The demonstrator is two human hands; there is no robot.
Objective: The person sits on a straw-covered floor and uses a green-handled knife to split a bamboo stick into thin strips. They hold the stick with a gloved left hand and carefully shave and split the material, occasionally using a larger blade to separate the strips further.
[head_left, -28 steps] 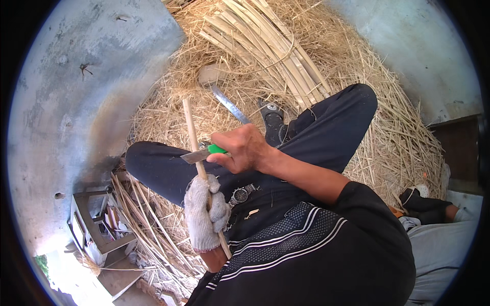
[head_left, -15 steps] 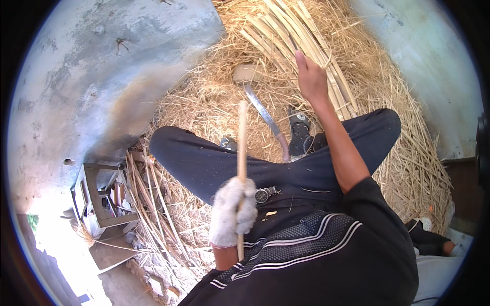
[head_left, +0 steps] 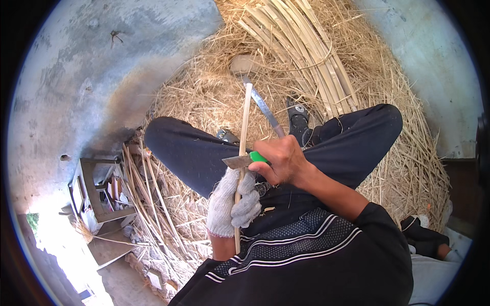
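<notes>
My left hand, in a whitish knit glove, is closed around a pale split bamboo strip that stands up lengthwise in front of my body. My bare right hand grips a knife with a short wide blade and a green handle. Its blade lies across the strip just above the gloved fingers, apparently touching it. Beyond both hands, a long curved blade rests between my legs, its handle end hidden behind my right hand.
A tied bundle of bamboo strips lies on the straw ahead. Walls rise on both sides. A small wooden stool-like frame with odds and ends stands left, beside loose strips. Another person's arm shows at lower right.
My right hand has come back from near the bundle to the strip, bringing the knife blade across it. The left hand keeps its hold, with the strip tilted slightly more to the right.
</notes>
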